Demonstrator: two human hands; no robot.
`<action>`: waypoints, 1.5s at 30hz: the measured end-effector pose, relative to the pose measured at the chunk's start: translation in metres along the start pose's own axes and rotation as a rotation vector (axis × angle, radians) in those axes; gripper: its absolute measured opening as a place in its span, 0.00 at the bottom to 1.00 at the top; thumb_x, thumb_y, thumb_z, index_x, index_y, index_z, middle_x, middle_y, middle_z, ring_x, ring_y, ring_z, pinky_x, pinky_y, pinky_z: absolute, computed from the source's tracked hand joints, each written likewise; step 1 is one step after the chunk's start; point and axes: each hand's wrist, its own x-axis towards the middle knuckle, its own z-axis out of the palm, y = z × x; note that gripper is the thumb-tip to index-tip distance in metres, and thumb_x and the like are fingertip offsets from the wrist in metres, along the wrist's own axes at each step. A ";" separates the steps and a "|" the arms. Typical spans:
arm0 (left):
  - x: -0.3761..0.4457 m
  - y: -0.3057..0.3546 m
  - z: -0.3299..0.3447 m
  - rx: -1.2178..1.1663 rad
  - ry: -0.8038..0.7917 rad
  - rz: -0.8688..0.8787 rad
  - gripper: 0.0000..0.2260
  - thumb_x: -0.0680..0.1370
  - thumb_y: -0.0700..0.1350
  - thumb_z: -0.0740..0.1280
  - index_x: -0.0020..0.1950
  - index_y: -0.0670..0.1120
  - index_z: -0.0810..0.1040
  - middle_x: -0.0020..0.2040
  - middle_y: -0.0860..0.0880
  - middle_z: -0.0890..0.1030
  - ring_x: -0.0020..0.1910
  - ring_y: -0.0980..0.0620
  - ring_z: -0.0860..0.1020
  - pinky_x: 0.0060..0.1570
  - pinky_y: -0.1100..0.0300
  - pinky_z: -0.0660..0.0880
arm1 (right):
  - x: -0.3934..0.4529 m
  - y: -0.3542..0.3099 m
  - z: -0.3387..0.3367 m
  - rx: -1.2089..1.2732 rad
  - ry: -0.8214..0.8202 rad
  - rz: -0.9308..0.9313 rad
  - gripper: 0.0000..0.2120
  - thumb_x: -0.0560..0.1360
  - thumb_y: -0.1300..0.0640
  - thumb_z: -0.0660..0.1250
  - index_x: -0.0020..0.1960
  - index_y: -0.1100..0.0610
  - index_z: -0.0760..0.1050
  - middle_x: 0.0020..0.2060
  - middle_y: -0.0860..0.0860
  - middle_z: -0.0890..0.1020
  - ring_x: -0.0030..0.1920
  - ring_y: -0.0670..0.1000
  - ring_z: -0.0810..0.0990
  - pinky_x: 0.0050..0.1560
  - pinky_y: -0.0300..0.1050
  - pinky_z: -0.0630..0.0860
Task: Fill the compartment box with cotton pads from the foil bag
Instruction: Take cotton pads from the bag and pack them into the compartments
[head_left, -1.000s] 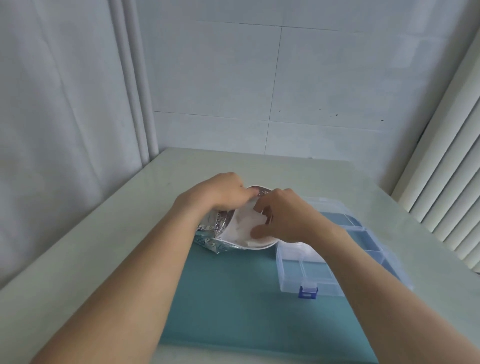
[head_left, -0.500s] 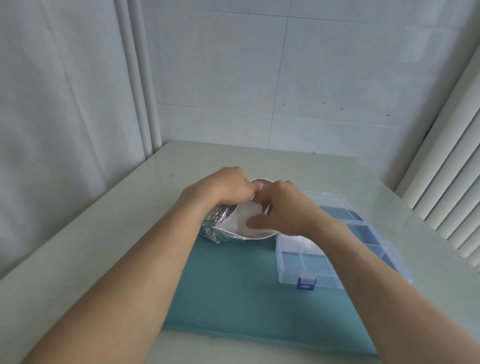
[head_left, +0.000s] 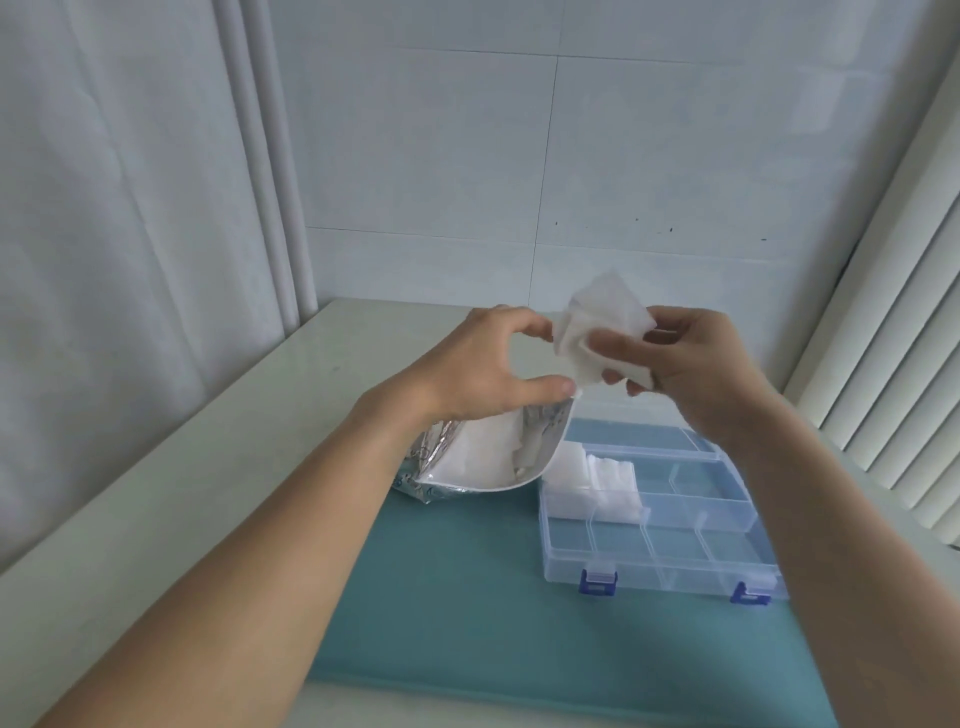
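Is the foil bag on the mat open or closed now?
Open. The foil bag lies on its side with its mouth spread wide, and white cotton pads show inside it.

On the mat (head_left: 467, 597) — foil bag (head_left: 483, 457) left, compartment box (head_left: 660, 525) right, touching; pads (head_left: 592, 480) in its far-left compartments.
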 end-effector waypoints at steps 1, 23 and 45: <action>0.000 0.005 0.003 -0.113 0.007 0.026 0.22 0.72 0.55 0.76 0.62 0.50 0.78 0.61 0.57 0.80 0.64 0.59 0.74 0.67 0.57 0.69 | 0.000 -0.002 0.000 0.087 0.003 0.014 0.15 0.66 0.56 0.78 0.48 0.64 0.83 0.33 0.56 0.84 0.31 0.50 0.81 0.31 0.39 0.74; 0.004 0.017 0.033 -0.613 0.433 -0.170 0.13 0.80 0.43 0.69 0.41 0.34 0.79 0.38 0.40 0.81 0.35 0.47 0.82 0.29 0.53 0.81 | -0.018 -0.035 -0.020 -0.058 -0.053 0.086 0.21 0.61 0.63 0.80 0.52 0.62 0.81 0.41 0.58 0.87 0.35 0.53 0.85 0.38 0.41 0.82; -0.006 0.041 0.035 -0.833 0.056 -0.331 0.06 0.79 0.34 0.66 0.53 0.36 0.82 0.45 0.37 0.84 0.37 0.42 0.84 0.33 0.58 0.79 | -0.021 -0.027 -0.008 -0.337 -0.104 -0.286 0.09 0.76 0.64 0.72 0.43 0.51 0.79 0.39 0.43 0.82 0.39 0.48 0.81 0.40 0.43 0.78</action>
